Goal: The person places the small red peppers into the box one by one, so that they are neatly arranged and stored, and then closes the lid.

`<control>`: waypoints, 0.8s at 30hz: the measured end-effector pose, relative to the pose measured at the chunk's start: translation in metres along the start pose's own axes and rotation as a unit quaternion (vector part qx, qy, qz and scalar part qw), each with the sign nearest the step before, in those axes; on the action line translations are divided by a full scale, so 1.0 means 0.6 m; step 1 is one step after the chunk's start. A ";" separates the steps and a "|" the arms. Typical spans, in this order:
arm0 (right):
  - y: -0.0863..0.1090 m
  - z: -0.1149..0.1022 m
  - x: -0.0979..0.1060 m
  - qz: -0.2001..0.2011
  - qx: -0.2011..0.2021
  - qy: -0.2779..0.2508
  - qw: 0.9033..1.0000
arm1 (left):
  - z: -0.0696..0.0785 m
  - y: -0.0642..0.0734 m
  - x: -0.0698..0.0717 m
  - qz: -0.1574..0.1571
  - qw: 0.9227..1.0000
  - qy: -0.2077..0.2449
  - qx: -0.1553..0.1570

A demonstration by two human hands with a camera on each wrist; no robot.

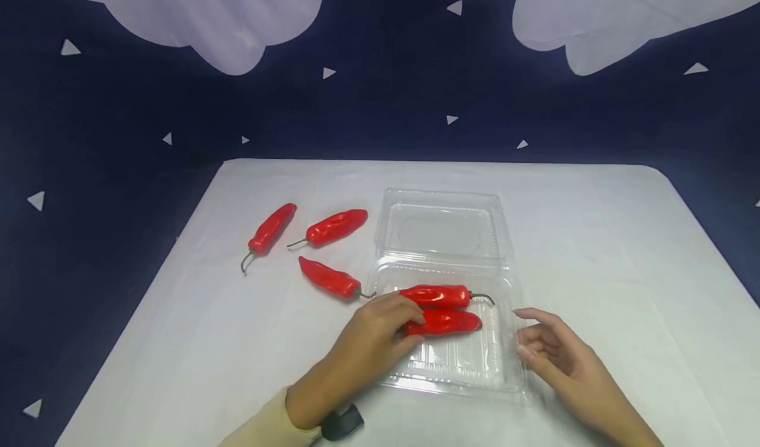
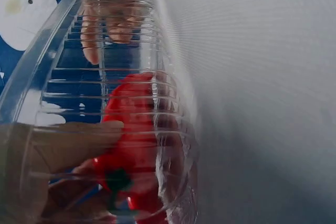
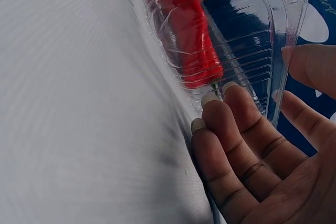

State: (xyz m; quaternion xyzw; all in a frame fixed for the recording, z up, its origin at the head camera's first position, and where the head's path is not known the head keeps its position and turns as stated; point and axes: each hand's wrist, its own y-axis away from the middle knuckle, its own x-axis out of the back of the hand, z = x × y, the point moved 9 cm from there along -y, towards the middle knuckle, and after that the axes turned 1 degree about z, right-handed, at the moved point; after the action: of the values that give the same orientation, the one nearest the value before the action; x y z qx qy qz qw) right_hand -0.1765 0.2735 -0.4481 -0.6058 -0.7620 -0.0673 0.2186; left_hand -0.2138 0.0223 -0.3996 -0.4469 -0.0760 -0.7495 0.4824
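In a clear plastic clamshell container (image 1: 451, 368), two red chili peppers lie side by side. My left hand (image 1: 380, 328) grips the nearer red pepper (image 1: 448, 322) by its left end, fingers over it and thumb along its near side. That pepper's tip points right, and its green stem (image 2: 118, 179) shows through the plastic in the left wrist view. Just behind it lies the other red pepper (image 1: 442, 296), stem to the right. My right hand (image 1: 561, 358) is at the container's right side, thumb and index fingertips touching the rim, other fingers relaxed against the outer wall (image 3: 247, 51).
Three more red peppers lie on the white table left of the container: one at far left (image 1: 273, 228), one behind (image 1: 337, 227), one close to the container's left side (image 1: 329, 279). The container's lid (image 1: 439, 229) is folded back flat, away from me. A dark patterned cloth (image 1: 392, 104) hangs behind.
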 end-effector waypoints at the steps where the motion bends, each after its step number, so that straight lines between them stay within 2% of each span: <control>1: 0.000 0.001 0.000 0.001 0.000 0.002 1.000 | 0.000 0.000 -0.001 -0.002 1.000 -0.010 0.004; 5: 0.001 0.003 0.001 0.006 0.000 0.013 1.000 | -0.001 -0.002 -0.005 -0.012 0.999 -0.042 0.017; 9: 0.000 0.004 0.000 0.006 0.002 0.018 1.000 | -0.003 -0.002 -0.007 -0.021 0.998 -0.050 0.020; 16: -0.009 -0.001 -0.008 -0.001 0.003 0.006 1.000 | 0.000 0.002 0.006 -0.024 0.998 -0.055 0.013; 20: -0.009 -0.002 -0.010 -0.001 0.000 0.015 1.000 | 0.006 0.004 0.022 -0.003 0.999 -0.043 -0.008; 24: 0.000 -0.003 -0.002 0.011 -0.014 0.030 0.999 | 0.008 -0.006 0.063 0.040 0.999 -0.005 -0.030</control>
State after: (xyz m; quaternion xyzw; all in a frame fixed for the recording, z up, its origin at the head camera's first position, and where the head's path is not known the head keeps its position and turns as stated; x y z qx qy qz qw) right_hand -0.1758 0.2718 -0.4472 -0.6150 -0.7474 -0.0934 0.2334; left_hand -0.2188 0.0019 -0.3678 -0.4678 -0.0381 -0.7294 0.4977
